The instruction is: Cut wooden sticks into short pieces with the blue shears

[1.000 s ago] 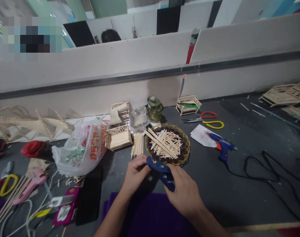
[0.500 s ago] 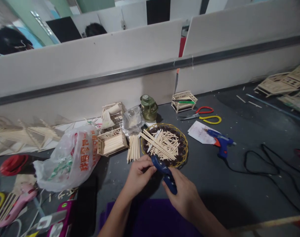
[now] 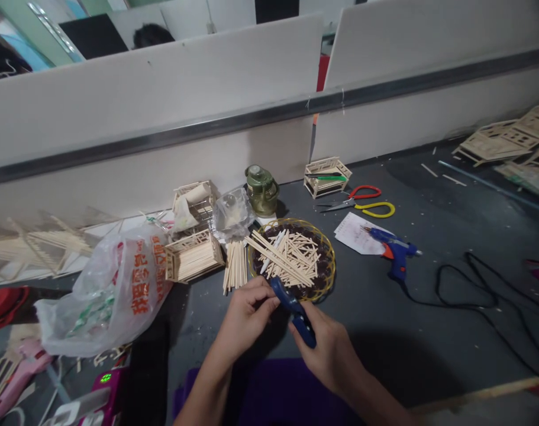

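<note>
My right hand (image 3: 326, 343) is wrapped round the handles of a dark blue hand tool (image 3: 301, 322). My left hand (image 3: 247, 313) is pinched at the tool's head; whatever lies between its fingertips is too small to make out. Just beyond both hands sits a woven basket (image 3: 329, 273) with a yellow rim, holding many short wooden sticks (image 3: 302, 251) and a white pen (image 3: 273, 251). A bundle of longer sticks (image 3: 236, 266) lies left of the basket.
Left are a small wooden stick frame (image 3: 193, 257), a plastic bag (image 3: 113, 296) and a pink glue gun (image 3: 18, 378). A green jar (image 3: 262, 190) stands behind the basket. To the right lie scissors (image 3: 375, 208), paper (image 3: 355, 234) and a blue glue gun (image 3: 397, 254) with its cord.
The view has shifted slightly, so the bench items on the left sit further left. Both hands keep nearly the same pose at the blue tool.
</note>
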The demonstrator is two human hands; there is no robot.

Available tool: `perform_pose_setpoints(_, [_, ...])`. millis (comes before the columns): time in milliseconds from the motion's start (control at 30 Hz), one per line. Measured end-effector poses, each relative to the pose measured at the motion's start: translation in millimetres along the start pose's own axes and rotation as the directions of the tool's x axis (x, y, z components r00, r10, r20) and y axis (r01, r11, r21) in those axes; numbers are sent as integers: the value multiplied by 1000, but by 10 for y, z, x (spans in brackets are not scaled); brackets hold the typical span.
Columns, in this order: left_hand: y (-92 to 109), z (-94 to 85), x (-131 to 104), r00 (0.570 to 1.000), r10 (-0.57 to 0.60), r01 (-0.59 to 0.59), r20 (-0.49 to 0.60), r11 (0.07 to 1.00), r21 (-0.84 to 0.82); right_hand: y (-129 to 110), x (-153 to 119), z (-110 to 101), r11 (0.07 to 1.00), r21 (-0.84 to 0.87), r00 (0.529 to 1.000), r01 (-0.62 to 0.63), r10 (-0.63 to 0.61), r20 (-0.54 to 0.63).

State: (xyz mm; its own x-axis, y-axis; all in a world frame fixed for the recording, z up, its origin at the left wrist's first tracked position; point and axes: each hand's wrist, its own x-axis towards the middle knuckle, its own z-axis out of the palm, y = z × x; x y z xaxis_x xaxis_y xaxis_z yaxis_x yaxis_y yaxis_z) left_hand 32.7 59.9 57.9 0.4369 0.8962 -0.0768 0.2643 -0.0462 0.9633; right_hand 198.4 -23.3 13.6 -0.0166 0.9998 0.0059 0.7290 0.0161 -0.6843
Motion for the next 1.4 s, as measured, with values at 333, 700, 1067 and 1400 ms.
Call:
perform_pose_setpoints(333, [-76,-21,98,998,-36,39,44,996,-79,139,66,137,998,50,999,33,-33,2])
perform_pose_setpoints(700, [-219,-15,59,1000,4,-2,13,989,-145,214,66,237,996,-19,996,91,-92,-14])
perform_pose_setpoints(1067, [-383,25,100,997,-38,25,-68,983,-184,139,94,169,999,18,996,-33,31,86])
perform_pose_setpoints(1400, [-295,-86,4,990,-113,75,-80,923,-376,-92,-5,-81,993,44,988,-114,108,112])
